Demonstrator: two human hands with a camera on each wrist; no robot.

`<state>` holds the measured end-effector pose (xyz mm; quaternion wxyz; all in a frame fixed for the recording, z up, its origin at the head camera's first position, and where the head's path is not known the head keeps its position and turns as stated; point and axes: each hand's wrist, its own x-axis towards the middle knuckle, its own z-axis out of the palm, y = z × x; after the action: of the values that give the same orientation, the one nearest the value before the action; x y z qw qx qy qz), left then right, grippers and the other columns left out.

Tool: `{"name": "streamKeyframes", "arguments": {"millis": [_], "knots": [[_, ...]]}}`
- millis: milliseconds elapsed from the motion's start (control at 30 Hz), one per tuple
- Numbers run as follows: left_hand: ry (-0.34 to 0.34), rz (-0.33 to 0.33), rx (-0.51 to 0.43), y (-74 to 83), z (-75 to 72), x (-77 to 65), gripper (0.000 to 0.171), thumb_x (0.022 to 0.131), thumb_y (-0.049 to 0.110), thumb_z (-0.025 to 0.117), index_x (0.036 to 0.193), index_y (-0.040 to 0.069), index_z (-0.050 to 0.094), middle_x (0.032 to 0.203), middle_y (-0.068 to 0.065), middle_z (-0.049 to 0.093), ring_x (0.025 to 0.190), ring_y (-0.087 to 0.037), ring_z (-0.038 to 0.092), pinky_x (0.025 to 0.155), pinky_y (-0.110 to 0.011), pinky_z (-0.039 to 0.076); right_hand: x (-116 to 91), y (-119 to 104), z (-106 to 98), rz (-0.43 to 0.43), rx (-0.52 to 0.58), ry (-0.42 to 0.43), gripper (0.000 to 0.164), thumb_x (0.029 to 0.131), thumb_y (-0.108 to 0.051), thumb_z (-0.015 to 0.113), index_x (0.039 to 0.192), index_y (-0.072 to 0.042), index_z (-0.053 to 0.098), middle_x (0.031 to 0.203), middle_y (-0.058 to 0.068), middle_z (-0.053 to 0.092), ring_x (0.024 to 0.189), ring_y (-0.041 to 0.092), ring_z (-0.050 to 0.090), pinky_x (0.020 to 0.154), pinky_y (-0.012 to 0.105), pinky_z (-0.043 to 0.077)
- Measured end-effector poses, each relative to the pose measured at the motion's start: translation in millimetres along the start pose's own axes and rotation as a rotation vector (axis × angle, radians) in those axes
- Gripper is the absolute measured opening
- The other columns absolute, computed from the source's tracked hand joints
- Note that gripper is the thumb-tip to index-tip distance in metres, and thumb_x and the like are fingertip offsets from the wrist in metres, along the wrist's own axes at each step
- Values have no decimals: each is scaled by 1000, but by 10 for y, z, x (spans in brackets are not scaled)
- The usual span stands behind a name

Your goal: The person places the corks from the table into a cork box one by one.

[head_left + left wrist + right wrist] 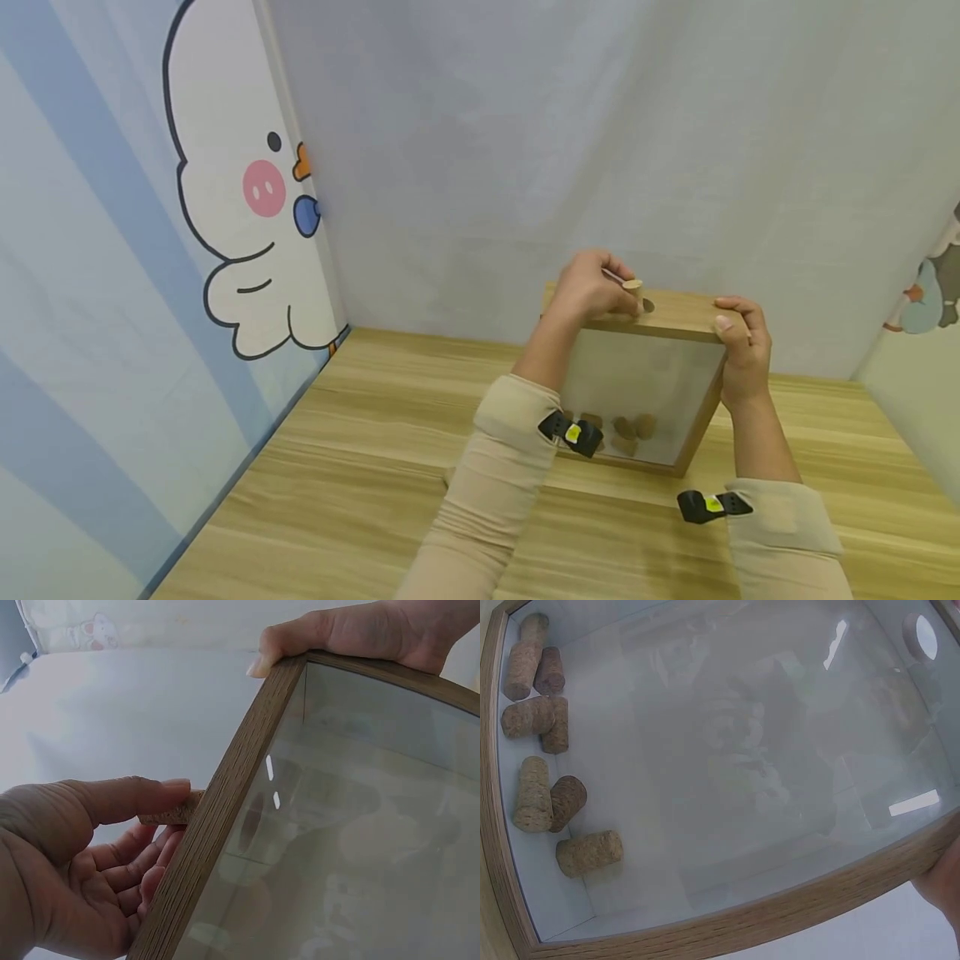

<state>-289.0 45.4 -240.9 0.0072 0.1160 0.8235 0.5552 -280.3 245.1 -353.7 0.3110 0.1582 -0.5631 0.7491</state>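
Note:
A wooden box frame with a glass front stands upright on the table. My left hand is at its top edge and pinches a cork between thumb and fingers. The cork is right beside a round hole in the top edge; in the left wrist view the cork reaches the frame's edge, its far end hidden. My right hand grips the frame's top right corner, thumb toward the front. Several loose corks lie along the bottom inside the box, behind the glass.
The wood-grain table spreads around the frame. Close behind hangs a pale grey curtain. A striped panel with a white cartoon duck borders the left side. Near my left forearm, a small object is partly hidden on the table.

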Motion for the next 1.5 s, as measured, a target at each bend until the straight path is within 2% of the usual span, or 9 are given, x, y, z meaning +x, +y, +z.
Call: {"name": "streamKeyframes", "arguments": {"millis": [333, 567, 700, 833, 967, 1067, 1200, 1400, 1500], "knots": [[111, -9, 182, -10, 99, 7, 32, 63, 7, 86, 82, 18, 63, 70, 9, 61, 69, -10, 56, 66, -22, 44, -41, 23, 24, 27, 5, -2, 19, 84, -13, 50, 99, -12, 61, 103, 8, 48, 84, 17, 44, 66, 25, 37], [106, -11, 191, -39, 128, -12, 34, 65, 15, 87, 91, 20, 65, 75, 12, 63, 74, -8, 57, 70, -23, 46, -65, 11, 5, 26, -14, 19, 19, 83, -13, 51, 99, -11, 62, 106, 8, 48, 89, 18, 43, 70, 27, 35], [67, 80, 126, -103, 109, -69, 33, 69, 16, 84, 96, 18, 66, 79, 11, 63, 74, -7, 57, 65, -21, 47, -62, 14, 0, 27, -3, 26, 20, 83, -13, 51, 99, -10, 62, 106, 9, 48, 89, 19, 43, 69, 28, 35], [9, 280, 30, -234, 65, -235, 29, 77, 14, 78, 102, 10, 65, 89, 1, 63, 77, -8, 56, 64, -20, 47, -64, 8, 8, 22, -1, 29, 20, 83, -12, 52, 99, -10, 62, 105, 9, 48, 88, 18, 43, 70, 27, 35], [-18, 446, 5, -360, -3, -422, 30, 81, 13, 74, 107, 4, 64, 98, -7, 63, 79, -7, 57, 69, -17, 47, -44, -6, 16, 15, -4, 21, 19, 83, -13, 52, 99, -11, 62, 105, 8, 48, 89, 18, 43, 71, 27, 35], [-27, 479, 31, -420, -63, -538, 32, 82, 16, 73, 110, 6, 63, 101, -4, 62, 83, -7, 58, 72, -16, 46, -26, -18, 22, 15, -1, 13, 19, 83, -13, 52, 100, -11, 62, 105, 9, 48, 88, 18, 44, 71, 27, 35], [-86, 469, 82, -540, -161, -687, 36, 82, 20, 73, 115, 11, 61, 107, 0, 60, 91, -12, 57, 76, -19, 45, -23, -33, 27, 19, -6, 7, 20, 83, -13, 52, 100, -11, 62, 105, 8, 47, 88, 18, 42, 71, 27, 34], [-242, 537, 156, -908, -323, -889, 45, 82, 18, 74, 123, 8, 57, 119, -6, 58, 98, -14, 55, 82, -24, 44, -44, -44, 23, -6, -9, 15, 20, 83, -11, 50, 99, -10, 62, 108, 7, 46, 90, 17, 39, 74, 25, 30], [-281, 565, 194, -1106, -405, -965, 46, 81, 18, 75, 122, 7, 57, 120, -7, 57, 96, -13, 54, 80, -26, 45, -42, -41, 42, -7, 11, 8, 20, 82, -10, 51, 98, -9, 62, 108, 8, 45, 90, 16, 39, 74, 24, 29]]}}
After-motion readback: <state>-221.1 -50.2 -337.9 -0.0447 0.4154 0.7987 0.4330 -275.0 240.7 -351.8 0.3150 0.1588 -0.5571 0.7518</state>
